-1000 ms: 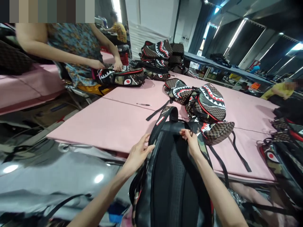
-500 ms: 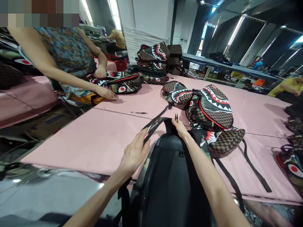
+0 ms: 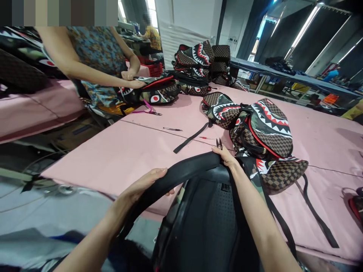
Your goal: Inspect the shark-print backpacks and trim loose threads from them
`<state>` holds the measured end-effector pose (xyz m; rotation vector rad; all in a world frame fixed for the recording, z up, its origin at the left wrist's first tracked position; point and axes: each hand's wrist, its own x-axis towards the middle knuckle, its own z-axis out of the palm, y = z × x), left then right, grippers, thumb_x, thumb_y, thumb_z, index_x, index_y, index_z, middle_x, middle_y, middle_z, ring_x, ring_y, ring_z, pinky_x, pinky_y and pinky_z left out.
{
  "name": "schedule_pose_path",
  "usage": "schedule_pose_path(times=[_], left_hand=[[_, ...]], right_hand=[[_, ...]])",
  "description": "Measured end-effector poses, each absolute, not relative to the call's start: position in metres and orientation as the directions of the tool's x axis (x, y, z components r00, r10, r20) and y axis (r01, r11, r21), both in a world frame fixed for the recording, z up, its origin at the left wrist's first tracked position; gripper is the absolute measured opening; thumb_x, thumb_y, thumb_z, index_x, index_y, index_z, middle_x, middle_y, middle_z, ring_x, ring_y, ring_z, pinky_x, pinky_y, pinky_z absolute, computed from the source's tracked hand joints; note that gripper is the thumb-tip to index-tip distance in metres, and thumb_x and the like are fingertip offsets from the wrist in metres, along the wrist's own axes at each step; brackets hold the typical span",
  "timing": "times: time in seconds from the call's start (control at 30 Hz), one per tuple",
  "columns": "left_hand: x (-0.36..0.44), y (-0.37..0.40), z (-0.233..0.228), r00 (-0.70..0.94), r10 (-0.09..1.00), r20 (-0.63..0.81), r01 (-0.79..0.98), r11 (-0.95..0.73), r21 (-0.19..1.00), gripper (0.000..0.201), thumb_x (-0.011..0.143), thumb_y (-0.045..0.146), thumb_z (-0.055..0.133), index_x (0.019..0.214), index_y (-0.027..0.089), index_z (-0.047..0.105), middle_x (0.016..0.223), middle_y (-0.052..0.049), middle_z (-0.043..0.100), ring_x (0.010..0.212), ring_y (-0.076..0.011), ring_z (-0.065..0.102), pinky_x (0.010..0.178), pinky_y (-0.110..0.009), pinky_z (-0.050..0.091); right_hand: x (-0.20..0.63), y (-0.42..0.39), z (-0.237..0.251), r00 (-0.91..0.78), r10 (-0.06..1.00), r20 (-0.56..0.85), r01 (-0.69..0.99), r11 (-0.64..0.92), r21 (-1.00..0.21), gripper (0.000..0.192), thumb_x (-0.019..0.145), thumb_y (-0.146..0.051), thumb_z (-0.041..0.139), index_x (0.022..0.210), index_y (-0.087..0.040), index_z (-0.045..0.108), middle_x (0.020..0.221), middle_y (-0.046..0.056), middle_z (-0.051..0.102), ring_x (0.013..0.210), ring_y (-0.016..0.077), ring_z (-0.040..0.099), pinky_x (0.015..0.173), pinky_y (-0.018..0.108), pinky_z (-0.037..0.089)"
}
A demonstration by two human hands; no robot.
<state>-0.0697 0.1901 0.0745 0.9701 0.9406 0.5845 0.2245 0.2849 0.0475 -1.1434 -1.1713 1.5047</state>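
A backpack (image 3: 207,223) lies below me with its black padded back panel facing up. My left hand (image 3: 143,185) is closed around one black shoulder strap (image 3: 184,168), thumb on top and fingertips showing beneath. At the strap's upper end is my right hand (image 3: 226,156), its fingers closed on small dark thread snips (image 3: 219,144), whose blades point away from me. This hand also touches the strap near where it joins the bag. Just beyond lie a loose black webbing strap (image 3: 190,139) and a small red-handled tool (image 3: 203,138).
Shark-mouth, checkered backpacks (image 3: 268,126) are piled on the pink table (image 3: 93,158) to the right, with more stacked bags (image 3: 194,58) behind. A pen (image 3: 172,129) and pink-handled scissors (image 3: 147,109) lie at centre-left. Across the table, a co-worker's hands (image 3: 132,79) rest on another bag.
The shoulder strap has turned over, showing its smooth black side, and my left hand has moved down and towards me along it. The co-worker's hands have drawn back onto their bag; the pink-handled scissors now show.
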Motion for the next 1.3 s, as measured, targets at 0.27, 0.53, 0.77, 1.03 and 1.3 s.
schedule_pose_path(times=[0.27,0.53,0.77,1.03,1.3], left_hand=[[-0.087,0.173,0.072,0.530,0.766,-0.365,-0.134,0.500,0.856,0.037,0.074,0.041,0.062,0.099,0.014,0.065,0.086,-0.009,0.071,0.078,-0.0222,0.065,0.074,-0.031,0.049],[-0.117,0.113,0.043,0.376,0.781,-0.499,-0.143,0.580,0.802,0.042,0.076,0.048,0.057,0.082,0.008,0.069,0.076,-0.014,0.071,0.069,-0.0213,0.066,0.067,-0.028,0.051],[-0.083,0.107,0.077,0.362,0.838,-0.408,-0.592,0.545,0.593,0.024,0.084,0.027,0.052,0.083,0.006,0.065,0.071,-0.011,0.068,0.060,-0.0153,0.063,0.061,-0.026,0.053],[-0.080,0.085,0.088,0.384,0.814,-0.436,-0.647,0.574,0.502,0.026,0.088,0.023,0.044,0.080,0.007,0.064,0.064,-0.006,0.064,0.054,-0.0117,0.060,0.056,-0.023,0.051],[-0.061,0.057,0.102,0.332,0.882,-0.335,-0.597,0.471,0.649,0.022,0.084,0.026,0.051,0.081,0.009,0.064,0.073,-0.008,0.068,0.061,-0.0136,0.063,0.065,-0.025,0.050]], right_hand=[[0.226,0.285,0.047,-0.063,0.990,-0.122,0.010,-0.122,-0.993,0.040,0.052,-0.047,0.077,0.055,-0.018,0.049,0.050,-0.005,0.046,0.046,0.0080,0.041,0.048,0.022,0.036],[0.218,0.292,0.049,0.104,0.993,-0.053,0.116,-0.065,-0.991,0.042,0.049,-0.053,0.074,0.057,-0.017,0.054,0.052,-0.002,0.051,0.051,0.0124,0.048,0.053,0.027,0.041],[0.201,0.219,0.075,0.463,0.791,0.400,0.389,0.224,-0.894,0.039,0.078,-0.051,0.048,0.073,-0.015,0.061,0.076,0.005,0.061,0.077,0.0166,0.055,0.074,0.029,0.042],[0.114,0.036,0.057,-0.218,0.964,0.154,0.370,0.228,-0.901,0.020,0.083,-0.032,0.051,0.079,-0.022,0.068,0.076,0.004,0.063,0.068,0.0165,0.058,0.064,0.029,0.044],[0.054,-0.006,0.052,-0.123,0.988,0.094,0.436,0.139,-0.889,0.032,0.071,-0.033,0.066,0.102,-0.023,0.061,0.086,0.003,0.063,0.069,0.0181,0.056,0.065,0.030,0.044]])
